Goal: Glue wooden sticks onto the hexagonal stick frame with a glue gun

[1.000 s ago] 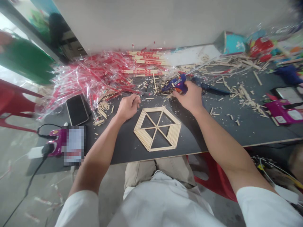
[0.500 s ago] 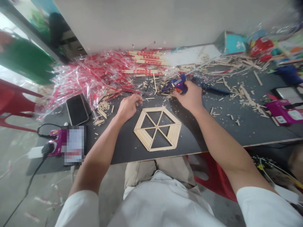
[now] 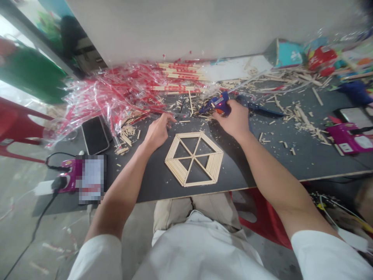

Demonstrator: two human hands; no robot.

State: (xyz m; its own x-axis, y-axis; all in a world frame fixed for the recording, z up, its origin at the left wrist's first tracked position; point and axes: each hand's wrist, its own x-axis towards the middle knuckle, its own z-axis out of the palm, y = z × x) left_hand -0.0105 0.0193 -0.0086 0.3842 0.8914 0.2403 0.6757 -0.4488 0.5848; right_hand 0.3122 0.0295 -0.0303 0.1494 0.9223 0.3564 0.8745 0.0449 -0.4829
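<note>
My right hand (image 3: pixel 236 118) is wrapped round a blue hot glue gun (image 3: pixel 219 101), whose nozzle points left over scraps of stick. My left hand (image 3: pixel 159 130) is closed above the table's left-middle part, fingers bent together; whatever they may hold is too small to make out. Between my forearms, flat on the table, lies a hexagonal frame of wooden sticks (image 3: pixel 212 168) with spokes meeting in the middle. Rows of sticks fill its left, lower-left and right sides more thickly than its top and bottom. Neither hand touches the frame.
Red-and-clear plastic wrappers (image 3: pixel 116 91) heap up at the back left, beside bundled sticks (image 3: pixel 182 72). Dark-handled pliers or cutters (image 3: pixel 266 109) lie right of my right hand. A phone (image 3: pixel 95 135) and purple power strips (image 3: pixel 351 138) sit toward the sides. Stick offcuts (image 3: pixel 305 120) are scattered about.
My left hand has shifted very slightly, its fingers a little more bent. The right hand, the glue gun and the stick frame stay where they were.
</note>
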